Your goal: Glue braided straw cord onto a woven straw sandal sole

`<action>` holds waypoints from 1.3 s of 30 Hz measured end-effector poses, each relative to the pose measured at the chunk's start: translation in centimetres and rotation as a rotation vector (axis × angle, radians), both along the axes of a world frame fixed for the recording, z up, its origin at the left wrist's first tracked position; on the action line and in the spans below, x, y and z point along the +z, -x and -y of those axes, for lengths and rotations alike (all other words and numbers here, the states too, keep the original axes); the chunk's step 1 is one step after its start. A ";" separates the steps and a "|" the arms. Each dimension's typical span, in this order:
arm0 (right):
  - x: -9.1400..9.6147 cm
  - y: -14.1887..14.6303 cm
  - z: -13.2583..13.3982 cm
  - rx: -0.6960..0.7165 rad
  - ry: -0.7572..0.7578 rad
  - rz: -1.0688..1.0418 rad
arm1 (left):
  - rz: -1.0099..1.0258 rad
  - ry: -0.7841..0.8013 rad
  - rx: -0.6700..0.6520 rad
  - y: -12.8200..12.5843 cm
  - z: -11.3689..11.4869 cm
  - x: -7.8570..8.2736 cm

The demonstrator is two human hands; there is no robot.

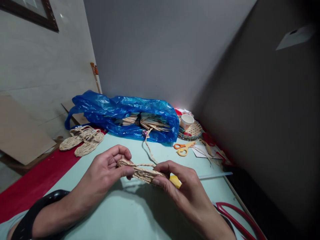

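Observation:
Between my two hands is a flat coil of braided straw cord (145,174), held above the pale green table top. My left hand (107,168) pinches its left end between thumb and fingers. The right end is gripped by my right hand (178,183), thumb below and fingers over the top. A loose length of the cord runs from the coil up to the opening of a blue plastic bag (125,103). Bundles of dry straw strips (153,122) show inside that bag. Something yellow (175,181) lies partly hidden behind my right hand.
Two woven straw sandals (86,141) lie at the left on red cloth (37,178). Orange-and-yellow scissors (183,148), a paper cup (187,120) and a woven basket (196,130) are at the back right. Red-handled shears (235,215) lie near my right forearm.

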State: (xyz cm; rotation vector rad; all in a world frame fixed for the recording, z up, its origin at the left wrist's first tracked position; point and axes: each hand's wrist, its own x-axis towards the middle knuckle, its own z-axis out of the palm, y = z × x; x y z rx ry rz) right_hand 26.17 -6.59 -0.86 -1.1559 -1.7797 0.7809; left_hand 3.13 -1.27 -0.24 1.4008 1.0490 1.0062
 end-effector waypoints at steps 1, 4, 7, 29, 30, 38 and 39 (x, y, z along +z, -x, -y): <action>-0.1 0.0 0.0 0.001 0.009 0.003 | -0.004 -0.007 -0.004 0.0 -0.1 -0.2; -0.2 0.0 -0.2 -0.025 0.043 0.007 | -0.008 -0.016 -0.020 -0.2 -0.1 -0.5; -0.2 -0.2 -0.3 -0.069 0.069 0.002 | 0.026 -0.002 -0.016 -0.5 0.0 -0.1; 0.6 -0.7 -0.7 -0.081 0.239 -0.091 | 0.272 0.270 0.000 0.0 -0.2 0.2; 0.6 -0.7 -0.6 -0.076 0.218 -0.074 | 0.263 0.265 0.010 0.0 -0.2 0.3; 0.9 -0.8 -0.3 -0.070 0.041 0.057 | 0.241 0.132 0.056 0.2 -0.4 0.5; 0.9 -0.8 -0.3 -0.073 0.044 0.066 | 0.232 0.132 0.047 0.2 -0.3 0.6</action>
